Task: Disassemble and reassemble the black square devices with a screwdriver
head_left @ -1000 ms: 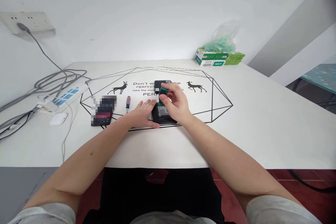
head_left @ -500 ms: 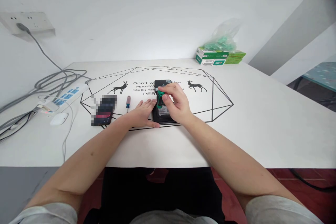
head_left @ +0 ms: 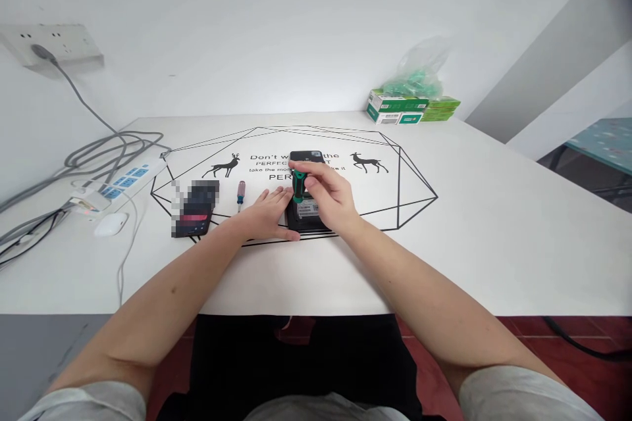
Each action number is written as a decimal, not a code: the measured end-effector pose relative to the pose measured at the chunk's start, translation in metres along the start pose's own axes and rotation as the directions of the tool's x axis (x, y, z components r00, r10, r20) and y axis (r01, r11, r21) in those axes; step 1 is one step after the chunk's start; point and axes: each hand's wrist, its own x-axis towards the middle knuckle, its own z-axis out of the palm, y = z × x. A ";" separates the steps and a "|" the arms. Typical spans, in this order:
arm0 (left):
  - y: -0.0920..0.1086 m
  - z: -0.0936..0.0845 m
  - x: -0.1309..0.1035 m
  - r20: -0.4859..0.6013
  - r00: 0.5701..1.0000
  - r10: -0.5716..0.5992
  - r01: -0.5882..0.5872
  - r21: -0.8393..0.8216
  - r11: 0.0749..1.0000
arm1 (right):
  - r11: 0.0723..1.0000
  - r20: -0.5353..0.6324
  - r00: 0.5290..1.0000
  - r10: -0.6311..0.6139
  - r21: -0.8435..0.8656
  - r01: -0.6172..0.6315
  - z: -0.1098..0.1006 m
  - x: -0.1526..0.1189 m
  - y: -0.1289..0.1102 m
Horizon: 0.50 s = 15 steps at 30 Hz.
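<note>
A black device (head_left: 297,218) with a pale label lies on the printed white tabletop in front of me. My right hand (head_left: 332,195) is closed on a green and black screwdriver (head_left: 299,187), held upright over the device; its tip is hidden. Fingers spread, my left hand (head_left: 270,213) lies flat on the table and touches the device's left edge. To the left of that hand is a second screwdriver (head_left: 241,192) with a clear and blue handle. Farther left lies a phone (head_left: 196,208) with a blurred screen.
A power strip (head_left: 129,179) with coiled grey cables and a white mouse-like object (head_left: 111,223) are at the left. Green and white boxes (head_left: 397,105) with a plastic bag (head_left: 419,75) on top stand at the back right.
The fingers of my right hand have shifted slightly on the screwdriver handle, with the index finger reaching farther left over its top. My left hand has stayed in place.
</note>
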 end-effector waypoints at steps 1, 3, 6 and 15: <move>0.000 0.000 0.000 -0.002 1.000 0.002 -0.002 0.002 1.000 | 1.000 0.011 1.000 -0.012 -0.009 0.012 -0.001 0.000 0.000; 0.001 0.000 0.000 0.000 1.000 0.002 -0.002 0.000 1.000 | 0.998 0.015 0.999 -0.051 -0.032 0.052 -0.002 0.002 0.000; -0.002 0.001 0.000 0.008 1.000 -0.003 0.003 -0.002 1.000 | 0.994 0.004 0.996 -0.092 -0.063 0.092 0.000 0.003 0.002; -0.004 0.003 0.000 0.014 1.000 0.005 -0.005 0.016 1.000 | 1.000 -0.026 0.999 -0.023 -0.007 0.023 0.004 0.003 0.005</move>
